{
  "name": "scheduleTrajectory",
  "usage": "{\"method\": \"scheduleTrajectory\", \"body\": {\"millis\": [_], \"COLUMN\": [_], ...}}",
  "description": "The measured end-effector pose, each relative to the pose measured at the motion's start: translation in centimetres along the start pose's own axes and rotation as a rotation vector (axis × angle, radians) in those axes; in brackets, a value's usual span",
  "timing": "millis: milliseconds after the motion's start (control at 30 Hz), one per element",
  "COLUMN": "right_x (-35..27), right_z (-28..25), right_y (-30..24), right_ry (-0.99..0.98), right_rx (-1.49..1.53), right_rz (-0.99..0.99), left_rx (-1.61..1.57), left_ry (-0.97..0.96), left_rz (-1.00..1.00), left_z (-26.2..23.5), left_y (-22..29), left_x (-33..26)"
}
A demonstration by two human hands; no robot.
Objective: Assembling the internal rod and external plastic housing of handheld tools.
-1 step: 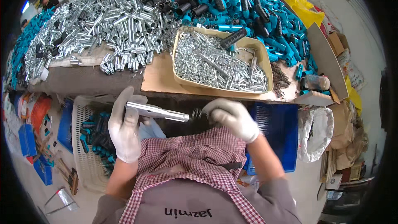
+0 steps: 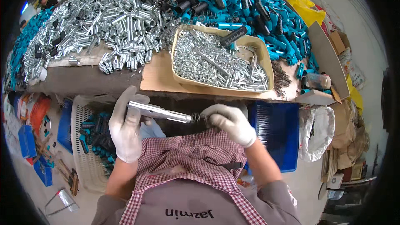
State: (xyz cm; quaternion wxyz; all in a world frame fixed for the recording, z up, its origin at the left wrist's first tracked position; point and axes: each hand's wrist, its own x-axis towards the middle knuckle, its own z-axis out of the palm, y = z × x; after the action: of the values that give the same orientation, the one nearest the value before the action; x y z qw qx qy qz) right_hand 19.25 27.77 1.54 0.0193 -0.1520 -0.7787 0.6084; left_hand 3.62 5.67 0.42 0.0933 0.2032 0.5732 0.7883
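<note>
In front of my apron, my left hand [image 2: 127,131] in a white glove is closed around a shiny metal tube [image 2: 160,111], narrower toward its right end. A dark coil spring [image 2: 195,118] sits at that right end, against or just inside the tube's mouth; which one I cannot tell. My right hand [image 2: 231,124], gloved too, pinches the spring's other end between thumb and fingers, partly hiding it. Just beyond the hands, a cream tub [image 2: 223,84] on the bench holds small metal pins and nuts, with a black grip lying across its rim.
Heaps of metal tubes [image 2: 121,16] and teal handles [image 2: 279,29] cover the bench. Loose springs [image 2: 282,77] lie right of the tub. Below the bench edge stand a white basket [image 2: 79,150] with teal-black pieces, a blue bin [image 2: 287,141] and a white sack [image 2: 306,146].
My right hand has shifted slightly left, bringing the spring up to the tube's right end. My left hand and the tube have barely moved.
</note>
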Motion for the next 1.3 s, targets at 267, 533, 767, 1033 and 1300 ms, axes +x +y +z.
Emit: {"method": "scheduleTrajectory", "body": {"millis": [267, 533, 767, 1033, 1300], "right_x": [-1.3, -2.5, -5.3, -15.9, -18.7], "right_z": [3.3, 4.8, 0.0, -13.5, -8.7], "right_y": [2.7, 5.1, 9.3, 30.2, 30.6], "right_ry": [0.053, 0.148, 0.127, 0.355, 0.135], "right_rx": [0.414, 0.011, 0.072, -0.98, -1.193], "right_rz": [0.07, -0.105, 0.004, 0.74, 0.612], "left_rx": [0.078, 0.915, 0.78, 0.723, 0.646], "left_ry": [-0.329, -0.978, -0.927, -0.811, -0.7], "left_rz": [-0.129, -0.013, -0.03, -0.168, -0.312], "left_z": [1.4, 3.0, 4.5, 4.1, 3.2], "left_y": [-2.0, -0.9, -3.2, -3.7, -4.9], "left_x": [-2.5, -1.5, -3.6, -4.0, -4.7]}}
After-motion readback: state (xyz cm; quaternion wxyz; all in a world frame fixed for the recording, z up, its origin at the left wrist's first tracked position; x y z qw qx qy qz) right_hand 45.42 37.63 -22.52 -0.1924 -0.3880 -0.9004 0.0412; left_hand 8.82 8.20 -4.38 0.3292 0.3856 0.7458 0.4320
